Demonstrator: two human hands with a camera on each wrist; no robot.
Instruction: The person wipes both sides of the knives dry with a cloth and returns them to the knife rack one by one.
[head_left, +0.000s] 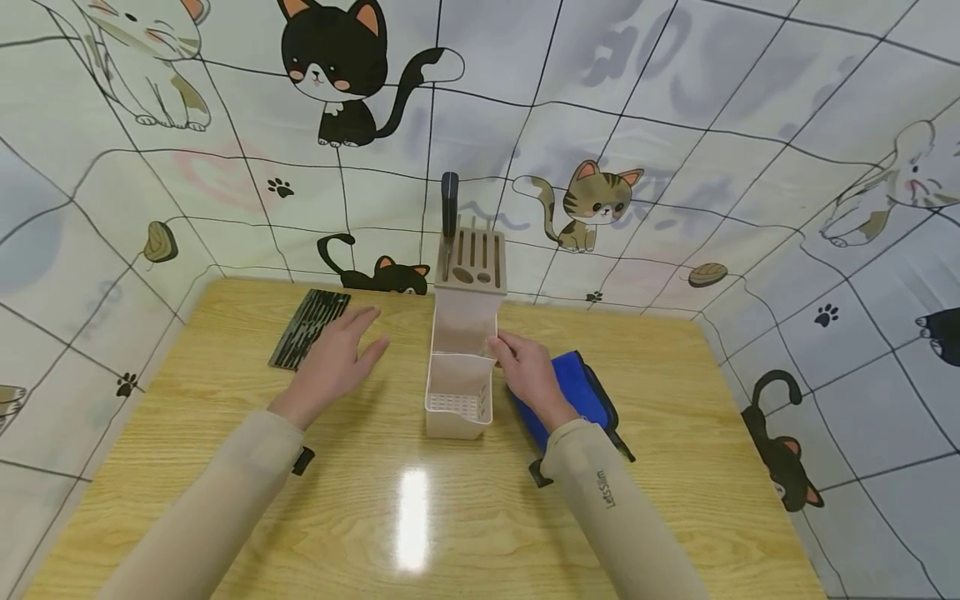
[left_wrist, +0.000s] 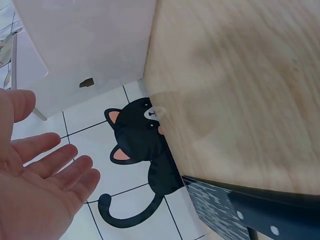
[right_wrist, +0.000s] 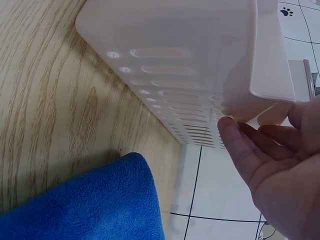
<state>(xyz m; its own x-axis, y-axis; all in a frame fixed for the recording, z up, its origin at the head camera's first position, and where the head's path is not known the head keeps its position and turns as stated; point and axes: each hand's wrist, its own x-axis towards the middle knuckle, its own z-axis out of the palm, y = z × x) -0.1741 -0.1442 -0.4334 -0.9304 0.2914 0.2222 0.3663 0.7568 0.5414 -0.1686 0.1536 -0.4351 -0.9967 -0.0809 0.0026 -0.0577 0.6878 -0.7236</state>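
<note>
A pale plastic knife holder (head_left: 467, 325) stands upright mid-table, with a slotted top panel and a perforated basket in front. In its leftmost slot sits a knife with a dark handle (head_left: 449, 204). My right hand (head_left: 531, 375) pinches the holder's right side wall between thumb and fingers, beside the vented lower side (right_wrist: 170, 70). To the left, my left hand (head_left: 333, 358) is held with fingers extended and nothing in it. Partly behind that hand lies a cleaver, its blade (head_left: 309, 325) streaked black and grey; its riveted black handle (left_wrist: 265, 212) shows in the left wrist view.
A folded blue towel (head_left: 573, 392) with a black edge lies right of the holder, partly under my right forearm. The wooden table (head_left: 360, 517) meets a cat-printed tile-pattern backdrop (head_left: 480, 125) at its back and sides.
</note>
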